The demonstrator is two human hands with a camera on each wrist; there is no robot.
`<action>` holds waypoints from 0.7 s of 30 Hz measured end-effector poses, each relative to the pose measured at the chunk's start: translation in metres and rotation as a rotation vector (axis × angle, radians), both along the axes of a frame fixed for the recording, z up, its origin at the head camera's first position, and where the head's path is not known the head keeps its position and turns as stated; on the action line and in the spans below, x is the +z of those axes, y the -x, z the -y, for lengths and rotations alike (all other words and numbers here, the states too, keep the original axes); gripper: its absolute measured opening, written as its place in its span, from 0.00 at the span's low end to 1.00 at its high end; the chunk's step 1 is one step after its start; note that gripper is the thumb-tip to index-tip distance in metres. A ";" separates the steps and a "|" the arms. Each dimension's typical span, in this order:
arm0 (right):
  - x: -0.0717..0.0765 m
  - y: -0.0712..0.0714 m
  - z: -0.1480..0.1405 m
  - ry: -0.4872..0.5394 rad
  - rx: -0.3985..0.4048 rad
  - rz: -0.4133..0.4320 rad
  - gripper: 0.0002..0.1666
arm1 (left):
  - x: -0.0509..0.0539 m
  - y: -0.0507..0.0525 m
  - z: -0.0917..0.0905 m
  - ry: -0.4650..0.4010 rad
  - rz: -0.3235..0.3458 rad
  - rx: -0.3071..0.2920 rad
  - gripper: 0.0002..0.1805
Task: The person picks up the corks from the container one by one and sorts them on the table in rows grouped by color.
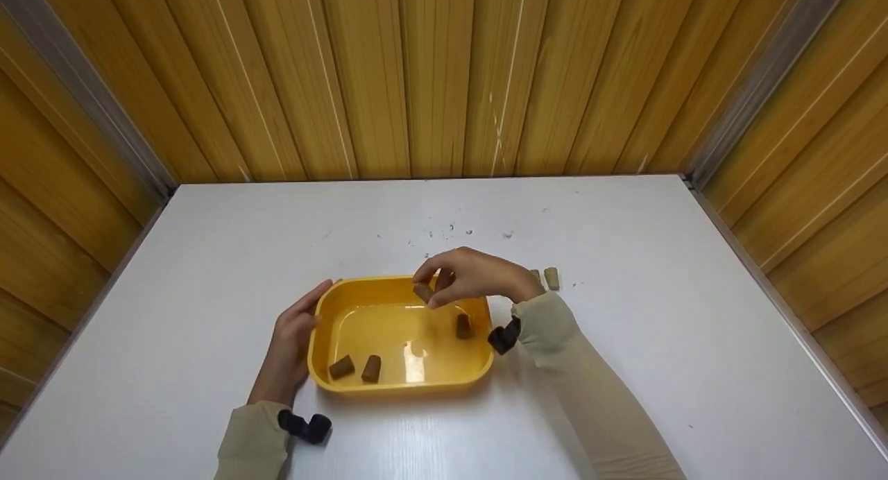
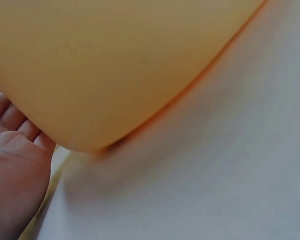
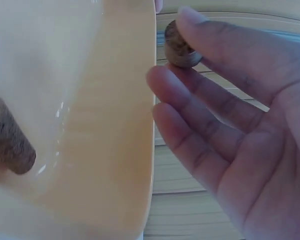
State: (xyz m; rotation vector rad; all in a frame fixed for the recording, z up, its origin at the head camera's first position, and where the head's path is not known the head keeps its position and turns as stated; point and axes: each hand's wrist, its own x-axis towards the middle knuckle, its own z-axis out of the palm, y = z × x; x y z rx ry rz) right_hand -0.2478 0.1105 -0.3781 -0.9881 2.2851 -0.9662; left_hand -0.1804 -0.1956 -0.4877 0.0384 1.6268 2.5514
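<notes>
The left end of the yellow tray (image 1: pixel 399 336) is held by the left hand (image 1: pixel 293 334), its thumb at the rim, its fingers along the outer wall; stiff, smooth plastic may be expected, best gripped at that rim. Two brown corks (image 1: pixel 371 369) are seen inside, right of that hand. Above the tray's far side, a held cork (image 1: pixel 424 292) is pinched between the right hand's (image 1: pixel 475 275) thumb and fingertips; it should be light, firm and hardly slippery, perhaps crumbly if squeezed, and is best taken by its sides. Another cork (image 1: pixel 463 326) is seen below that hand; two paler corks (image 1: pixel 551 279) are placed beyond its wrist, one partly hidden, on the white table (image 1: pixel 694 341).
</notes>
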 end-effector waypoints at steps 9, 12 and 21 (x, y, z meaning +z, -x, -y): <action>-0.002 0.002 -0.021 0.109 -0.048 -0.117 0.22 | 0.001 -0.001 -0.002 -0.052 0.008 -0.009 0.33; -0.004 0.003 -0.031 0.137 -0.072 -0.158 0.22 | 0.001 -0.001 -0.002 -0.043 0.006 -0.009 0.34; -0.018 -0.001 -0.059 0.213 -0.206 -0.263 0.23 | 0.001 -0.001 -0.001 -0.039 0.001 0.000 0.33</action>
